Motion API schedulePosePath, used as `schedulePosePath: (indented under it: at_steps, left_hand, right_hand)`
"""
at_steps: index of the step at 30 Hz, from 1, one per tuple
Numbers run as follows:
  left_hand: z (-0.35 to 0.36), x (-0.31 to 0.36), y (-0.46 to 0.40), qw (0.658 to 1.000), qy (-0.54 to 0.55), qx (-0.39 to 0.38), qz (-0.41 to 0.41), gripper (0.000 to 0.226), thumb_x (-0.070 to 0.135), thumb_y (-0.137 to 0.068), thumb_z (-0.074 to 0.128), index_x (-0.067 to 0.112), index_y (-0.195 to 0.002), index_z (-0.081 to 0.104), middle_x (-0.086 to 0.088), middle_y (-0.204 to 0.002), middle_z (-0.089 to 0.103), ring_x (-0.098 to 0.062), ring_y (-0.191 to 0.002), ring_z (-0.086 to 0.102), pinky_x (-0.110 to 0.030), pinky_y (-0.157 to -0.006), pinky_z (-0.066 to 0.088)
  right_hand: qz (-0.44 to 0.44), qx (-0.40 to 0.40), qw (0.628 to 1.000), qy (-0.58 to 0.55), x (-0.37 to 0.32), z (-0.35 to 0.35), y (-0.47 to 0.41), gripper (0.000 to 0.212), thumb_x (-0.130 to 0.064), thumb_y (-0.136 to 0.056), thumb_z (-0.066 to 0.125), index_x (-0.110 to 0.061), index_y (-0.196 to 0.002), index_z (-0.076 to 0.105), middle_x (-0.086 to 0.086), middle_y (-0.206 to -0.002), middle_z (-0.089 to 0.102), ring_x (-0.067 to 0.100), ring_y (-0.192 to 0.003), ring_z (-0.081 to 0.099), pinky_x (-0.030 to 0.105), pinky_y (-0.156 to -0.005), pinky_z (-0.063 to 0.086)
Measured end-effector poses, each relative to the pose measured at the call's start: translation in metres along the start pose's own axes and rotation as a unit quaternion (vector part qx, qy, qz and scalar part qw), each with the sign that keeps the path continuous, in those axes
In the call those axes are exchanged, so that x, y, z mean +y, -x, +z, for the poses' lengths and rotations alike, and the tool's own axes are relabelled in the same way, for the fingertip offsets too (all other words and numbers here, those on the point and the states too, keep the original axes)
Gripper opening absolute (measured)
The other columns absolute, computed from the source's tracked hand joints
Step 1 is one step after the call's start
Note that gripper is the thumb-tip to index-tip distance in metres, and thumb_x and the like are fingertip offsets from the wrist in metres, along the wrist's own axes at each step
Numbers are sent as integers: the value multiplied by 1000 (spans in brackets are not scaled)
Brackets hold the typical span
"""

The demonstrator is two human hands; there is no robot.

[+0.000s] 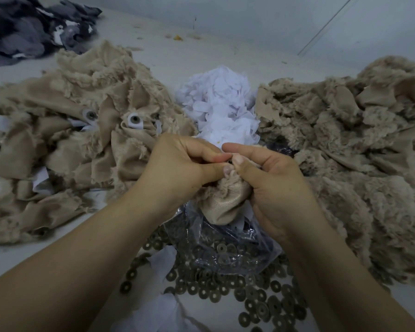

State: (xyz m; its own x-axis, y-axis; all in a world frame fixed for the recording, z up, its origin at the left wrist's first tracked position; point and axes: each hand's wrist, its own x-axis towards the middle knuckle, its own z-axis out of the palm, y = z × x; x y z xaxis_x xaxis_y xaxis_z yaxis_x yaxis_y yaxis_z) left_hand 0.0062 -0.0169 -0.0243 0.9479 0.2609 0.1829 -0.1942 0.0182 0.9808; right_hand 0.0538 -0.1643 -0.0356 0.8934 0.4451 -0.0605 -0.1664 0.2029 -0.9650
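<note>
Pinching a bunched beige fabric piece (222, 200) at the near centre of the scene, both my hands are closed on it. My left hand (181, 164) curls thumb and forefinger onto its top edge. My right hand (273, 188) wraps the bundle from the right, its thumb tip touching the left thumb. Something small and dark shows between the fingertips, too hidden to identify. Directly below the piece lies a clear plastic bag (228, 238) on a spread of dark metal washers (225, 291). Heaps of beige fur fabric lie to the left (82, 130) and to the right (359, 154), with a mound of white backing scraps (222, 109) between them. A grey fabric pile (27, 29) sits at the far left.
</note>
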Motion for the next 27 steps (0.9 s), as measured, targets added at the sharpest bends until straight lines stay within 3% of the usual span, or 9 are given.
schedulePosePath:
  at_steps: [3,10,13,16,19,21,23,25,27]
  left_hand:
    - [0,-2,1,1000,-13,-1,12,21,-11,-65,78,9,-72,76,-6,-77,75,-19,-74,72,-29,-70,61]
    - [0,-10,2,994,-82,12,68,19,3,-72,80,13,-88,78,-14,-90,73,-29,-87,71,-44,-82,59]
    - [-1,-15,4,990,-94,55,89,15,28,-76,82,23,-90,77,-2,-86,72,-19,-81,70,-39,-73,59]
    - [0,-21,7,990,-123,28,57,31,49,-70,78,20,-74,66,4,-65,63,-9,-61,57,-25,-54,47]
    - [3,-26,8,993,-108,-6,51,38,30,-79,76,5,-61,54,-7,-52,44,-7,-56,43,-22,-53,35]
    - [3,-26,7,998,-54,4,45,40,25,-84,69,-11,-72,58,-31,-64,51,-19,-62,47,-31,-58,39]
    - [4,-25,5,999,-24,18,43,47,30,-85,64,-16,-80,58,-37,-69,52,-22,-63,45,-33,-57,38]
    - [5,-24,5,999,-12,19,33,53,34,-87,60,-19,-80,58,-37,-67,53,-21,-65,44,-33,-60,37]
    - [5,-26,5,999,14,30,10,48,33,-88,59,-9,-64,57,-21,-56,53,-18,-61,44,-29,-61,38]
  right_hand:
    - [0,-6,1000,-6,-1,1,1,20,-3,-98,55,-7,-110,71,15,-104,76,26,-102,73,38,-88,59]
    - [45,-16,996,-69,-7,-2,-1,21,-8,-98,54,-5,-114,68,19,-103,75,30,-98,73,35,-77,61]
    - [37,30,997,-67,-9,-1,-4,19,-12,-98,56,-8,-112,68,16,-99,76,27,-93,75,34,-74,60]
    - [48,54,993,-90,-11,-1,-6,18,-15,-95,60,-9,-110,68,16,-100,76,24,-91,75,31,-73,60]
    - [51,27,993,-107,-14,-3,-6,60,-19,-69,74,-11,-127,59,18,-113,72,25,-98,74,31,-76,61]
    - [45,18,996,-80,-13,-5,-5,84,-16,-57,80,-16,-136,52,18,-119,69,24,-99,73,32,-79,60]
    - [53,25,997,-55,-12,-4,-5,96,-16,-52,82,-18,-141,46,17,-124,66,23,-100,73,33,-84,59]
    - [65,34,995,-64,-11,-1,-5,92,-14,-55,81,-15,-140,47,15,-123,66,22,-99,74,33,-84,60]
    - [75,27,993,-91,-11,1,-4,68,-7,-70,77,-13,-133,54,14,-120,69,21,-94,75,30,-75,61]
